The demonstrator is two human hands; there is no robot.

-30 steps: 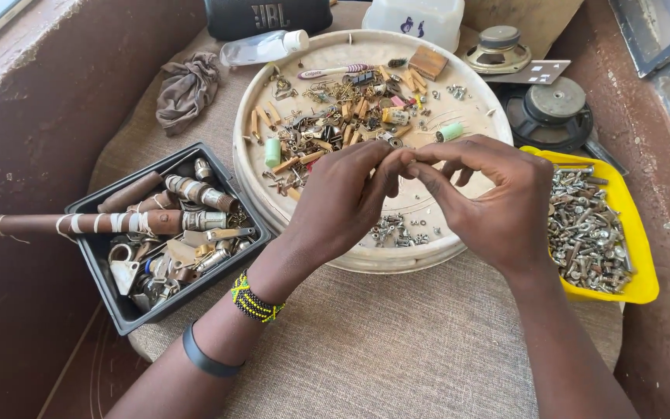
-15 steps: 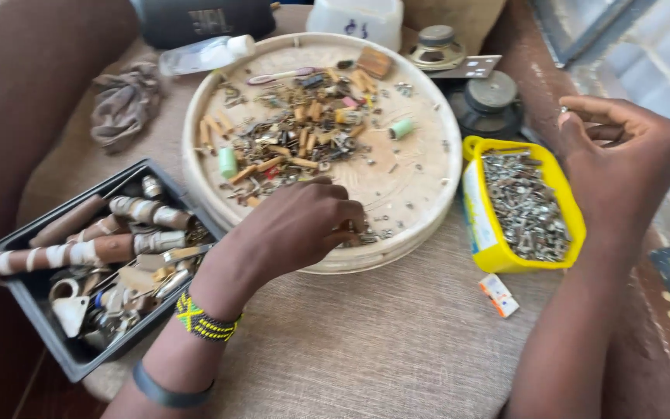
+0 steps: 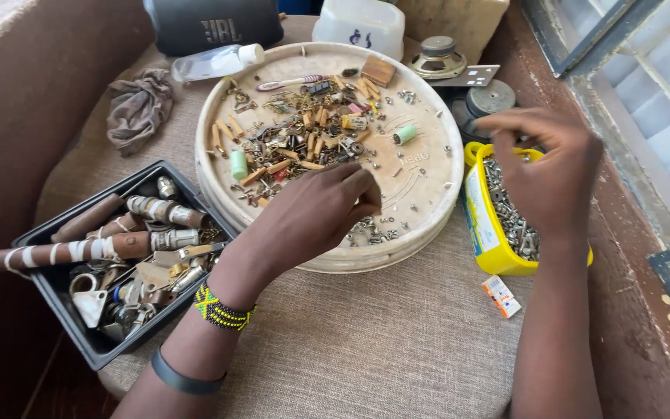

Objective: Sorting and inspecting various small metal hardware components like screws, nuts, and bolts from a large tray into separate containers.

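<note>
Left hand [image 3: 316,213] picks screws [image 3: 370,229] (right hand [image 3: 552,171] over yellow tray [image 3: 478,225])

round tray [image 3: 428,186]: pale matt plastic, scuffed and stained
small parts [image 3: 296,147]: dull metal mixed with tan pieces that look like wood, plus pale green plastic caps
yellow tub [image 3: 481,225]: glossy plastic with a paper label
screws [image 3: 509,209]: bright bare metal
black bin [image 3: 44,233]: smooth, slightly shiny plastic
handles [image 3: 94,250]: brown, worn, with metal ends
counter [image 3: 366,341]: coarse woven cloth, matt grey-beige
rag [image 3: 137,109]: crumpled soft cloth
bottle [image 3: 211,62]: clear plastic
</note>
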